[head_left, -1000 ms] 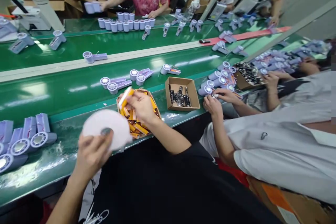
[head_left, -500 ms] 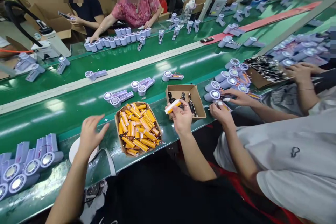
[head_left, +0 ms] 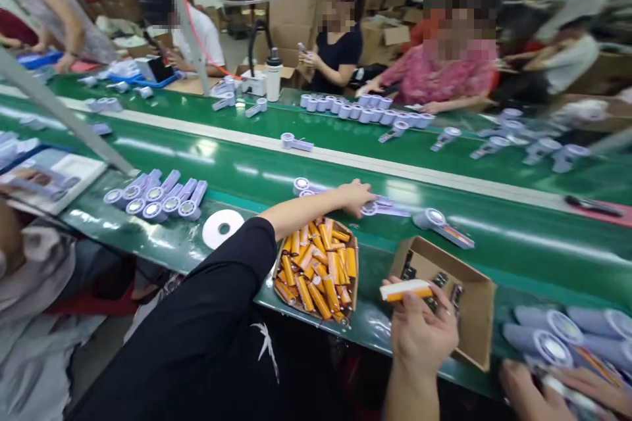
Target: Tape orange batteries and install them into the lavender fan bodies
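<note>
My left hand (head_left: 356, 197) is stretched over the belt with its fingers bent down at a lavender handheld-fan housing (head_left: 369, 209); its fingertips are partly hidden, so a grip cannot be made out. More of these housings (head_left: 301, 185) lie beside my forearm. Between thumb and fingers, my right hand (head_left: 424, 329) holds an orange cylindrical battery (head_left: 405, 290) with a white strip along it. Below my left forearm sits a cardboard box (head_left: 356, 276) full of orange batteries (head_left: 316, 270). Behind my right hand is a carton (head_left: 476, 316) with small black parts.
A fan housing with an orange battery inside (head_left: 437, 220) lies on the green belt (head_left: 237, 171). A white tape roll (head_left: 217, 229) and several housings (head_left: 158, 197) are to the left. At the lower right, a co-worker's hands (head_left: 533, 385) work beside grouped housings (head_left: 553, 335). People sit across the belt.
My left hand has gone from above the tape roll to the housings on the belt. My right hand still holds the battery. The view has turned left.
</note>
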Demonstrator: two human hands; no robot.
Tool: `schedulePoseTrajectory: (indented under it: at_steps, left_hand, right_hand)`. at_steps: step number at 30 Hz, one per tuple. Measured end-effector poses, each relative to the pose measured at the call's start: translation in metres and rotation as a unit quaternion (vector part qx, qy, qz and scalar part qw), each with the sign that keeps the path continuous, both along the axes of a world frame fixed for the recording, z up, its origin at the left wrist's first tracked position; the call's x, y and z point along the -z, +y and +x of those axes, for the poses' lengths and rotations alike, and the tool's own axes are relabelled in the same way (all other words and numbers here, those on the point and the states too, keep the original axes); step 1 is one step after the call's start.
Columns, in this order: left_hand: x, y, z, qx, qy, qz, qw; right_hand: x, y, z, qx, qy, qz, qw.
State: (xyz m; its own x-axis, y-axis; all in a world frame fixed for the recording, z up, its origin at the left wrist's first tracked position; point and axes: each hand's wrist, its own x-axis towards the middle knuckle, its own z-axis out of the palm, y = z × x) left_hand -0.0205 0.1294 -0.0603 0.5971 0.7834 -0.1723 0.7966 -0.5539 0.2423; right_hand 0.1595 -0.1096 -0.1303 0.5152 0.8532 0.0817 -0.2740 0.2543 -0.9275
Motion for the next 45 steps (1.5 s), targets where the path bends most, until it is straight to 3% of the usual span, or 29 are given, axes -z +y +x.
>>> schedulePoseTrajectory:
  at_steps: [3,5,7,10,13,15,17,20,22,26,28,31,34,37,39,41,45]
  left_hand:
    - [-0.008,-0.024,-0.050,-0.002,-0.108,0.092,0.990]
    - [-0.011,-0.067,-0.111,-0.031,-0.183,0.178,0.966]
    - [-0.011,-0.136,-0.189,-0.109,-0.209,0.232,0.944]
    - [-0.002,-0.275,-0.301,-0.315,-0.147,0.259,0.901]
    - [0.016,-0.399,-0.378,-0.457,-0.026,0.245,0.855]
    - [0.029,-0.442,-0.406,-0.485,0.028,0.185,0.854]
    - [0.039,-0.450,-0.421,-0.500,0.062,0.115,0.856]
    - [0.046,-0.428,-0.425,-0.518,0.095,0.034,0.849]
    - [0.045,-0.409,-0.417,-0.512,0.110,0.030,0.851]
    - [0.032,-0.358,-0.384,-0.415,0.082,0.184,0.887]
    - [0.027,-0.304,-0.352,-0.310,0.017,0.234,0.921]
    - [0.021,-0.190,-0.272,-0.148,-0.056,0.199,0.967]
    - [0.021,-0.078,-0.183,-0.084,-0.006,0.128,0.988]
    - [0.025,-0.002,-0.126,-0.050,0.080,0.054,0.994]
    - [0.029,0.023,-0.112,-0.025,0.103,0.032,0.994]
    - [0.031,0.031,-0.114,-0.009,0.117,0.032,0.993]
    - [0.032,0.021,-0.165,-0.014,0.133,0.069,0.989]
  right_hand:
    - [-0.004,0.017,-0.005,-0.042,-0.003,0.005,0.999]
    - [-0.004,0.023,-0.013,-0.059,-0.008,0.009,0.998]
    - [-0.003,0.023,-0.020,-0.066,-0.015,0.012,0.998]
    - [0.002,0.020,-0.026,-0.082,-0.015,-0.003,0.997]
    - [0.003,0.023,-0.035,-0.094,-0.004,-0.015,0.995]
    - [0.001,0.029,-0.045,-0.106,-0.001,-0.008,0.994]
    - [-0.003,0.037,-0.056,-0.120,-0.005,0.006,0.993]
    - [-0.011,0.044,-0.065,-0.131,-0.026,0.025,0.991]
    - [-0.014,0.040,-0.060,-0.118,-0.053,0.030,0.991]
    - [-0.014,0.015,-0.035,-0.111,-0.089,0.002,0.990]
    - [-0.012,0.004,-0.029,-0.121,-0.086,-0.019,0.989]
    - [-0.009,-0.002,-0.031,-0.132,-0.071,-0.024,0.988]
    - [-0.012,-0.003,-0.038,-0.150,-0.068,-0.007,0.986]
    - [-0.014,-0.009,-0.041,-0.164,-0.071,0.010,0.984]
    - [-0.012,-0.015,-0.036,-0.176,-0.075,0.003,0.982]
    - [-0.007,-0.022,-0.026,-0.183,-0.079,-0.015,0.980]
    - [0.004,-0.024,-0.001,-0.190,-0.078,-0.055,0.977]
